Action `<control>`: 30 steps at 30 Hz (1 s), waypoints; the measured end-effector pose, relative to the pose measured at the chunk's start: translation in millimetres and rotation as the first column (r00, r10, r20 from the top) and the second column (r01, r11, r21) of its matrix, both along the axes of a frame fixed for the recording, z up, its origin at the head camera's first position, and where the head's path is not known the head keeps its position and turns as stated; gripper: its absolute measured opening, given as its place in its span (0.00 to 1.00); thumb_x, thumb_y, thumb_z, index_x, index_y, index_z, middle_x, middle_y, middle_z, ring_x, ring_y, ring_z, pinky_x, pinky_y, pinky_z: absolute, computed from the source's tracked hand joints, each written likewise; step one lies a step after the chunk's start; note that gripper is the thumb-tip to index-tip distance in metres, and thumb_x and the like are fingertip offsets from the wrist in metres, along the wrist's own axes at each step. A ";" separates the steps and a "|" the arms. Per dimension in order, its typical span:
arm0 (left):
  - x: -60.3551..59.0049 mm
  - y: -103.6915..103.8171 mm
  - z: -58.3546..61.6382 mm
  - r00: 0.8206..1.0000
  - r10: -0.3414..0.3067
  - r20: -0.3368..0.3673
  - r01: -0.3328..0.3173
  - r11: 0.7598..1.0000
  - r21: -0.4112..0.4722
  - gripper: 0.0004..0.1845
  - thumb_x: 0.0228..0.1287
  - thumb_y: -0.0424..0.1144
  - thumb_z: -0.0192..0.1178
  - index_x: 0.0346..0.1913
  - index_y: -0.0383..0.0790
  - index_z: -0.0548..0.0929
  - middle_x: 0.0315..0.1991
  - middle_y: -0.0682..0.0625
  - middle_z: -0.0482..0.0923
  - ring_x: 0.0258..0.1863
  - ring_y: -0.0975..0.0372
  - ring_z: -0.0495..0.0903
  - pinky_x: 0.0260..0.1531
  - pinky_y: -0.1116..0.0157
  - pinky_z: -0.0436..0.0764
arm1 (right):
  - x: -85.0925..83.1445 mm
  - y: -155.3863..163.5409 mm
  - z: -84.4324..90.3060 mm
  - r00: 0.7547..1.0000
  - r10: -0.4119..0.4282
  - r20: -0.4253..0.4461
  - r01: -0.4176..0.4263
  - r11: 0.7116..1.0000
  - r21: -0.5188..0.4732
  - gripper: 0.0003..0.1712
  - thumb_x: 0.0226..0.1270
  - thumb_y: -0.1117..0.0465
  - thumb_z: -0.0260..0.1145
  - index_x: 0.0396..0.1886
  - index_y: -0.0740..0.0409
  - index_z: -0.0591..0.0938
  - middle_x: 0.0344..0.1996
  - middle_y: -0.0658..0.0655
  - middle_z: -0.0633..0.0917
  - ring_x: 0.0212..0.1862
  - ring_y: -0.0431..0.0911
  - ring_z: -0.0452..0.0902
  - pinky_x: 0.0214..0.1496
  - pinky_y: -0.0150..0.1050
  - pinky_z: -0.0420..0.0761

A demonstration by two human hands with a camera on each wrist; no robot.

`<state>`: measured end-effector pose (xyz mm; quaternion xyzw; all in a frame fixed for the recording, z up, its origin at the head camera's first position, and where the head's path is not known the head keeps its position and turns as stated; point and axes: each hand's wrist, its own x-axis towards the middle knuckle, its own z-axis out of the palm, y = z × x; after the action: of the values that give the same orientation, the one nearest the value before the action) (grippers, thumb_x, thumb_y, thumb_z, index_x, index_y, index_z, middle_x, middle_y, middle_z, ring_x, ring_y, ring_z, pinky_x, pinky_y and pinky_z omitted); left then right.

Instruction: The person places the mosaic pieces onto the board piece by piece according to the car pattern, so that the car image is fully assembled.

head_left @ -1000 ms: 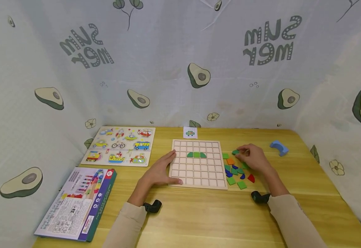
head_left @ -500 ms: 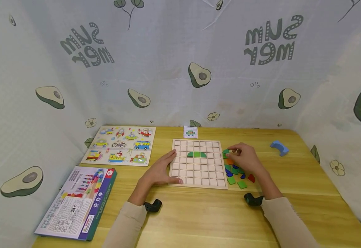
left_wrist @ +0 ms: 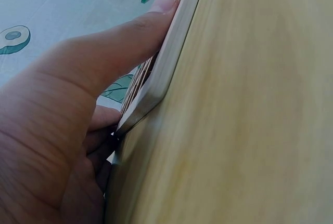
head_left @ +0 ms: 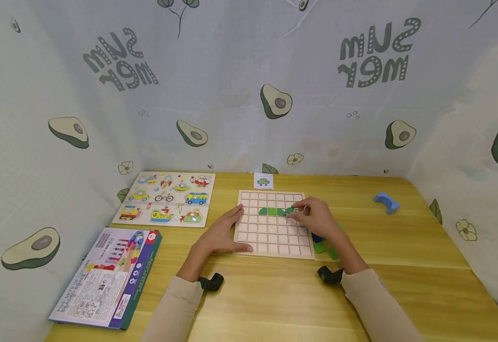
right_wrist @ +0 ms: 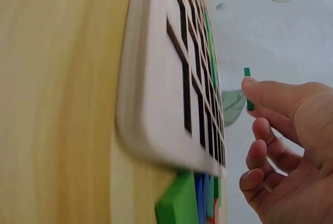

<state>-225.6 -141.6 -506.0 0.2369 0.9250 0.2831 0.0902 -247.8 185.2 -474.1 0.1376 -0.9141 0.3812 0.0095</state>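
Note:
A wooden grid board [head_left: 270, 240] lies flat in the middle of the table, with green tiles [head_left: 271, 212] forming a dome in its upper rows. My right hand [head_left: 313, 217] hovers over the board's right side and pinches a small green tile [head_left: 290, 210] [right_wrist: 248, 88] just right of the dome. My left hand [head_left: 220, 233] rests on the board's left edge [left_wrist: 156, 81], thumb along the front corner, fingers straight. Loose green and blue tiles [head_left: 324, 247] lie right of the board, partly hidden by the right wrist.
A vehicle peg puzzle [head_left: 167, 198] and a boxed game [head_left: 105, 278] lie to the left. A small picture card [head_left: 263, 181] sits behind the board. A blue arch block [head_left: 385, 202] stands at the far right. Avocado-print cloth walls enclose the table.
My right hand lifted a green tile from the loose pile and carried it left over the board, up to the dome. The left hand stayed on the board's edge.

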 end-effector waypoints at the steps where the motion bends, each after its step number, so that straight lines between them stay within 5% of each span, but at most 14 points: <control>1: -0.2 0.0 0.3 1.000 -0.001 0.000 0.001 1.000 0.002 0.64 0.50 0.68 0.74 0.83 0.43 0.53 0.85 0.53 0.45 0.84 0.53 0.49 0.81 0.50 0.59 | -0.3 -4.1 -0.2 1.000 0.004 0.004 -0.003 1.000 -0.004 0.16 0.68 0.59 0.73 0.52 0.62 0.89 0.39 0.59 0.82 0.34 0.48 0.70 0.33 0.36 0.71; 24: 1.1 2.5 1.0 1.000 0.011 -0.025 -0.010 1.000 0.022 0.63 0.51 0.69 0.72 0.83 0.43 0.55 0.85 0.53 0.47 0.83 0.53 0.51 0.79 0.47 0.61 | -5.2 -78.0 -7.9 0.993 0.086 0.083 -0.083 0.996 -0.040 0.14 0.65 0.59 0.74 0.49 0.58 0.89 0.31 0.53 0.81 0.31 0.44 0.71 0.34 0.34 0.73; 30: 1.7 4.9 2.1 0.995 0.000 -0.097 -0.004 0.999 -0.042 0.61 0.54 0.72 0.67 0.83 0.42 0.56 0.84 0.50 0.50 0.82 0.50 0.55 0.78 0.47 0.63 | -5.5 -89.1 -5.7 0.991 0.087 0.098 -0.086 0.996 -0.012 0.15 0.66 0.58 0.75 0.50 0.58 0.89 0.30 0.52 0.81 0.33 0.44 0.72 0.35 0.35 0.73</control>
<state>-223.9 -136.7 -503.8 0.2473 0.9343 0.2517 0.0499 -253.3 96.1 -479.8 0.1580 -0.9052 0.3911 -0.0513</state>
